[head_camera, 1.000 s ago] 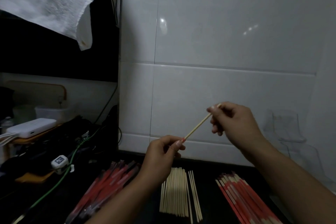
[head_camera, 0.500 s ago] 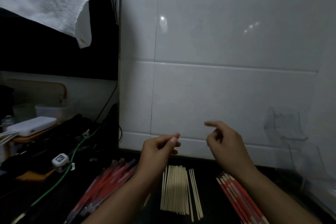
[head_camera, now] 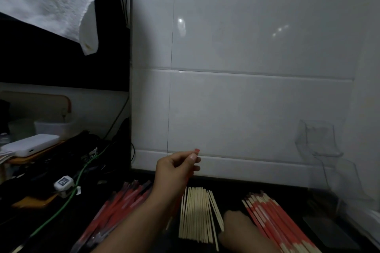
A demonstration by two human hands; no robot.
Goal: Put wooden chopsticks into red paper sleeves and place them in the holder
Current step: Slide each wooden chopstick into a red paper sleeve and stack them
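Dark worktop (head_camera: 232, 195) | left grip (head_camera: 176, 167) pinched red sleeve (head_camera: 197, 150) above bare chopsticks (head_camera: 197, 213) | right grip (head_camera: 238, 226) beside them, state unclear

Your left hand (head_camera: 174, 167) and forearm are bare: no glove, watch or ring shows on them. The forearm runs bare to the bottom edge, no sleeve on it. One fingertip shows a pale, short nail. Your right hand (head_camera: 238, 228) is bare too, seen from the back, dim and low in the view; its wrist carries no band or cuff. Light is poor, so finer marks can't be made out.
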